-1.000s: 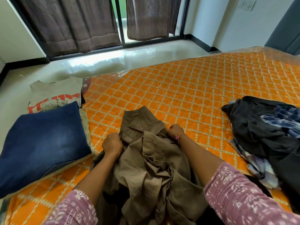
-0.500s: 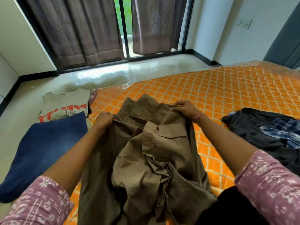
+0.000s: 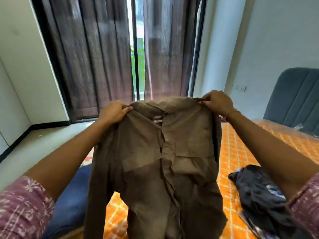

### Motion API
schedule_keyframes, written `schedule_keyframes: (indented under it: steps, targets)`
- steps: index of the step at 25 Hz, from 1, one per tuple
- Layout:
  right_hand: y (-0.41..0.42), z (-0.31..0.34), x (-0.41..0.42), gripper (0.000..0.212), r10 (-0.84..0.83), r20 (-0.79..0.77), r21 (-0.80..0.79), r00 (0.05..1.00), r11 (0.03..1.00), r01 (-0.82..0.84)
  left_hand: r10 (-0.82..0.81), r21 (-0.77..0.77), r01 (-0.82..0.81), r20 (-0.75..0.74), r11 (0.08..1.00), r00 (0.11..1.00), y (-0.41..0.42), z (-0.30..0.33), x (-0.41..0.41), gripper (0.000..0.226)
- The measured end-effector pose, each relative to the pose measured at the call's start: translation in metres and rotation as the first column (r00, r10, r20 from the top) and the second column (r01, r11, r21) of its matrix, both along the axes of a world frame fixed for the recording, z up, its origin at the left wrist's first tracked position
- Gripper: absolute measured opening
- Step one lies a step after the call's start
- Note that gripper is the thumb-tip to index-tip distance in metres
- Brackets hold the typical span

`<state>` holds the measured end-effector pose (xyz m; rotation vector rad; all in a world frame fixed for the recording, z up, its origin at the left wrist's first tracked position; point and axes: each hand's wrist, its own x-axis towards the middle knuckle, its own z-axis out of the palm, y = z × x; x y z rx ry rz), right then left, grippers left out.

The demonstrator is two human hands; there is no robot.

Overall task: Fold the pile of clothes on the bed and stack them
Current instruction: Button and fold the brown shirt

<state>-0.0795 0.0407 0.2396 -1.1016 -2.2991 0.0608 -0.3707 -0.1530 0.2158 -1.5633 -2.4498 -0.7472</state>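
Observation:
A brown button-up shirt (image 3: 155, 161) hangs in the air in front of me, its front facing me and its hem trailing down to the bed. My left hand (image 3: 114, 112) pinches its left shoulder and my right hand (image 3: 217, 101) pinches its right shoulder, both at the same height. A folded blue denim piece (image 3: 69, 204) lies on the bed at the lower left, mostly hidden by the shirt and my left arm. A loose pile of dark and checked clothes (image 3: 259, 199) lies on the bed at the right.
The bed's orange quilted cover (image 3: 240, 152) shows right of the shirt and under its hem. A grey-blue headboard (image 3: 293, 99) stands at the far right. Dark curtains (image 3: 89, 57) over a glass door fill the back, with pale floor (image 3: 43, 150) at the left.
Both hands have lifted the brown shirt off the bed by its shoulders and spread it out. The view has tilted up toward the curtains.

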Motion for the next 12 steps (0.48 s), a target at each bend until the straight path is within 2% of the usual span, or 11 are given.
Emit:
schedule_keyframes:
  steps: [1, 2, 4, 5, 6, 7, 8, 9, 10, 11, 12]
  targets:
    - [-0.005, 0.011, 0.001, 0.024, -0.048, -0.047, 0.107, 0.998, 0.993, 0.053, 0.029, -0.025, -0.03, -0.035, 0.999, 0.999, 0.002, 0.017, 0.003, 0.034]
    - [-0.008, 0.02, 0.002, 0.024, -0.077, -0.023, 0.182, 0.997, 0.98, 0.08, 0.082, -0.088, -0.089, -0.081, 0.992, 0.993, 0.002, 0.031, 0.006, 0.03]
    - [-0.011, 0.037, 0.005, 0.022, -0.141, 0.052, 0.218, 0.989, 0.968, 0.127, 0.222, -0.206, -0.26, -0.191, 0.943, 0.956, 0.002, 0.049, 0.01, 0.033]
    - [-0.014, 0.046, 0.006, 0.021, -0.169, 0.044, 0.195, 0.985, 0.968, 0.158, 0.277, -0.193, -0.308, -0.173, 0.932, 0.945, 0.003, 0.056, 0.014, 0.032]
    - [-0.015, 0.054, 0.006, 0.021, -0.207, 0.002, 0.15, 0.978, 0.967, 0.204, 0.309, -0.137, -0.315, -0.064, 0.939, 0.949, 0.005, 0.062, 0.019, 0.027]
    - [-0.016, 0.062, 0.005, 0.021, -0.234, -0.072, 0.085, 0.97, 0.967, 0.239, 0.289, -0.021, -0.29, 0.162, 0.957, 0.943, 0.01, 0.068, 0.024, 0.021]
    - [-0.015, 0.067, 0.003, 0.021, -0.236, -0.147, -0.034, 0.961, 0.972, 0.233, 0.159, 0.137, -0.251, 0.475, 0.958, 0.866, 0.013, 0.071, 0.03, 0.016]
    - [-0.015, 0.072, 0.004, 0.02, -0.185, -0.235, -0.195, 0.954, 0.971, 0.14, -0.05, 0.274, -0.237, 0.745, 0.932, 0.665, 0.014, 0.076, 0.04, 0.014]
    - [-0.02, 0.075, 0.004, 0.019, -0.134, -0.297, -0.34, 0.946, 0.94, 0.026, -0.235, 0.353, -0.215, 0.87, 0.911, 0.434, 0.011, 0.078, 0.046, 0.014]
    - [-0.026, 0.077, 0.008, 0.019, -0.093, -0.332, -0.471, 0.939, 0.878, -0.079, -0.301, 0.378, -0.163, 0.881, 0.911, 0.364, 0.01, 0.074, 0.048, 0.016]
    - [-0.03, 0.08, 0.014, 0.018, -0.064, -0.296, -0.515, 0.953, 0.851, -0.102, -0.277, 0.365, -0.098, 0.832, 0.926, 0.481, 0.008, 0.071, 0.046, 0.018]
